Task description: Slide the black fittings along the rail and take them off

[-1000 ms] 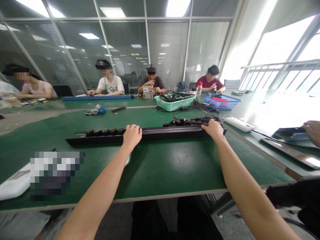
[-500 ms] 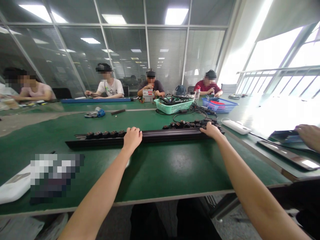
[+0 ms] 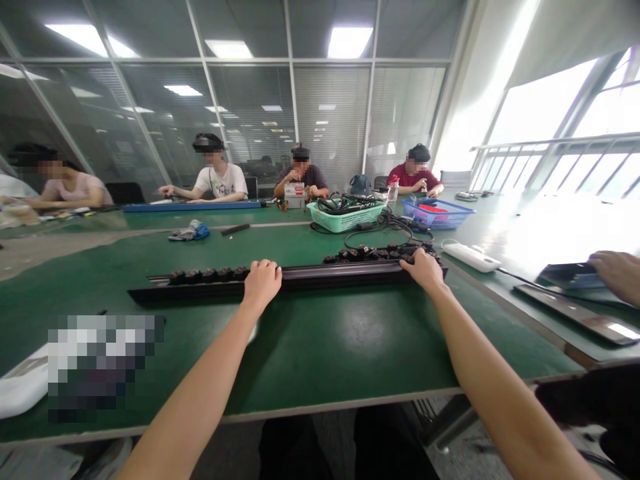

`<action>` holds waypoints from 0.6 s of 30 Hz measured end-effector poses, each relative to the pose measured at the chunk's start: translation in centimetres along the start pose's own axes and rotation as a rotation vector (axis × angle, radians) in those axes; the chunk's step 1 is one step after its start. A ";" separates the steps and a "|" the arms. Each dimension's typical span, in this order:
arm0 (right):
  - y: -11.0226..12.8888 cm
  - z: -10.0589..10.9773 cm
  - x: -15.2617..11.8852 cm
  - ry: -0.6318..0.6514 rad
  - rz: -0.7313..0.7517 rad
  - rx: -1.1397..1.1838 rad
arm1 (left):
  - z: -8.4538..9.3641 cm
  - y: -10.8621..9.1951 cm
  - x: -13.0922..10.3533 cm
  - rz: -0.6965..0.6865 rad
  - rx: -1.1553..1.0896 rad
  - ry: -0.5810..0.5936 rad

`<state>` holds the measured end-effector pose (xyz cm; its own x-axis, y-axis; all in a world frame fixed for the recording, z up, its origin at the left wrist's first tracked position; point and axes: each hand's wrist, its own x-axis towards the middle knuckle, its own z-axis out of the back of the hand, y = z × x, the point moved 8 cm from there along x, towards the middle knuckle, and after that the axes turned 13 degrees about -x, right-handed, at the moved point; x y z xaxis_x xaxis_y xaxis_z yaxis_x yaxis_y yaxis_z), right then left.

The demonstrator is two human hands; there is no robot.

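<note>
A long black rail (image 3: 345,275) lies crosswise on the green table. Several dark knob-like parts (image 3: 210,275) sit in a row along its left half, and more dark parts (image 3: 370,253) are clustered behind its right half. My left hand (image 3: 263,281) is closed over the rail near its middle, beside the left row, fingertips hidden on the far side. Near the rail's right end, my right hand (image 3: 423,268) grips it with the thumb along the near edge. Its other fingers reach behind, next to the cluster, and are partly hidden.
Behind the rail stand a green basket (image 3: 345,217) of cables and a blue basket (image 3: 440,217). Blue-grey gloves (image 3: 190,231) lie back left; a white power strip (image 3: 471,257) lies right. Another person's hand (image 3: 617,273) is at the right edge. Several people sit across the table.
The view has shifted slightly, with the rail a little lower and farther left in it. Both my hands keep their hold. Across the table, the white-shirted person's arm has moved left.
</note>
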<state>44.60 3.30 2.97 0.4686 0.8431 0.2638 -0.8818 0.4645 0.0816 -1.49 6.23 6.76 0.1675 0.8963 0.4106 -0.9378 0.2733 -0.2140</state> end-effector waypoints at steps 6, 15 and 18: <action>0.2 0.3 -0.2 0.024 0.002 -0.006 | 0.1 0.1 0.1 -0.005 -0.003 0.000; 0.4 0.5 -0.4 0.044 0.001 -0.004 | 0.2 0.1 0.1 -0.015 -0.014 0.005; 0.4 0.5 -0.4 0.055 -0.004 -0.009 | 0.2 0.2 0.2 -0.020 0.001 0.021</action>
<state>44.04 2.99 3.41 0.4745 0.8547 0.2103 -0.8795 0.4702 0.0734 -1.69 6.38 6.92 0.1923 0.8978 0.3961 -0.9346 0.2906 -0.2049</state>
